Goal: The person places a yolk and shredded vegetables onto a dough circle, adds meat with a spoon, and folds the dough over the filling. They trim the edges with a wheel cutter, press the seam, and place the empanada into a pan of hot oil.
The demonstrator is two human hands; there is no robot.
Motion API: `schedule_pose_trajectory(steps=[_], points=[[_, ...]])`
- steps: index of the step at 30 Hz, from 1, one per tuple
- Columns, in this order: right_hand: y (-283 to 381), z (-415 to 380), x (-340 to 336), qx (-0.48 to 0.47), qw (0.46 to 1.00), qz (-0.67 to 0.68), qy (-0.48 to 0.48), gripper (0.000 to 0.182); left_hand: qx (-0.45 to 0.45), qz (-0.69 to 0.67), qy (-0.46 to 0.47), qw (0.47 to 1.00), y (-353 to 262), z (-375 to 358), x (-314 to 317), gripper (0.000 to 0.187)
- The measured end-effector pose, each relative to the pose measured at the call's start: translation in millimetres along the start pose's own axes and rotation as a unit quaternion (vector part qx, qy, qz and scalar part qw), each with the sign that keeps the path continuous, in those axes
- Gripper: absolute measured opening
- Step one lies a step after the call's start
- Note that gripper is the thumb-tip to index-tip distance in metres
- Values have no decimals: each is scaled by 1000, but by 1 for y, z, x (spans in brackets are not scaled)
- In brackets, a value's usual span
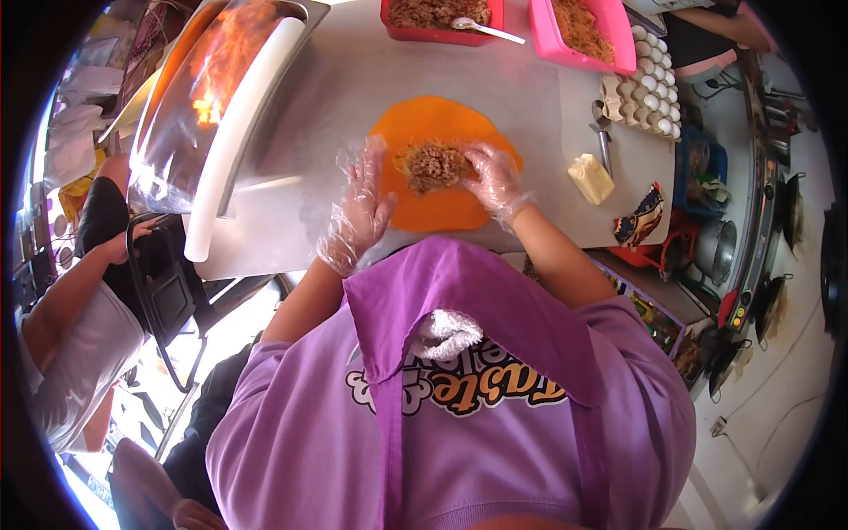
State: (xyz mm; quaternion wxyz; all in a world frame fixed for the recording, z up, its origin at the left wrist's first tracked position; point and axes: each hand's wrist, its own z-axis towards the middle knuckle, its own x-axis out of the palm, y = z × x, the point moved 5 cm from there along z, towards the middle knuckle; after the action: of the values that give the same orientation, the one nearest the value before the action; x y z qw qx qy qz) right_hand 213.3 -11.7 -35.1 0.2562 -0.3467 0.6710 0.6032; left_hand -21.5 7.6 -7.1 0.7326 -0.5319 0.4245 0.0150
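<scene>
A thin round orange dough sheet point(433, 119) lies flat on the table in front of me. Heaped at its middle is a filling point(433, 166) of brown minced meat over shredded yellowish bits. My left hand point(360, 199), in a clear plastic glove, rests at the sheet's left edge, its fingers stretched out and holding nothing. On the other side my right hand point(495, 181), gloved the same way, has its fingers bent and drawn together against the filling's right edge. Its fingertips are partly hidden by the glove's glare.
A red tub point(442, 35) of minced meat holds a white spoon point(488, 31). Beside it stands a pink tub point(579, 60) of shreds. Eggs point(654, 84) on trays, a yellow block point(590, 179) and a patterned packet point(639, 216) are rightward. Leftward is a plastic-covered tray point(199, 106). People are nearby.
</scene>
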Motion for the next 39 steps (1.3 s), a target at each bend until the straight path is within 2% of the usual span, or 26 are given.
schedule_pose_trajectory(steps=[5,8,10,13,17,20,23,26,27,28,30,32,33,34,36,37,39], points=[[-11,3,2,-29,1000,9,5,51,-24,1,4,1000,2,-5,-2,69],[1,5,-8,-4,999,47,10,43,-15,23,-1,1000,2,-6,-5,68],[3,4,-6,-86,995,-41,1,40,-27,26,1,999,5,-9,-4,68],[-3,3,-1,-111,992,-62,-16,37,-49,-13,7,999,8,-12,-1,68],[0,3,-3,-113,991,-69,-25,34,-41,11,6,999,8,-12,-2,67],[2,6,-2,-106,991,-74,12,30,-38,8,2,999,8,-13,-1,67],[-10,11,1,-131,991,-19,7,27,-41,15,-6,999,10,-15,-1,66],[-21,12,-4,-114,993,19,-36,24,-37,18,-23,999,9,-17,-4,63],[-30,12,-5,-16,990,137,-22,24,-41,13,-28,999,11,-19,-4,62],[-40,10,-5,83,965,251,-8,23,-45,8,-33,998,13,-21,-5,61],[-49,16,-10,103,958,267,23,24,-60,-13,-28,998,18,-23,-6,62],[-55,23,-11,69,961,262,59,24,-73,-34,-23,996,20,-25,-5,63],[-55,22,-13,135,928,337,85,25,-84,-30,-27,996,20,-26,-7,63],[-49,27,-17,134,928,336,88,25,-96,-25,-32,995,20,-27,-8,62],[-27,40,-25,48,951,300,59,27,-103,-26,-39,994,19,-30,-8,62],[-16,47,-27,47,951,300,61,27,-107,-27,-44,993,20,-31,-9,61],[16,65,-23,-47,963,242,108,29,-105,-31,-51,993,20,-32,-10,61]])
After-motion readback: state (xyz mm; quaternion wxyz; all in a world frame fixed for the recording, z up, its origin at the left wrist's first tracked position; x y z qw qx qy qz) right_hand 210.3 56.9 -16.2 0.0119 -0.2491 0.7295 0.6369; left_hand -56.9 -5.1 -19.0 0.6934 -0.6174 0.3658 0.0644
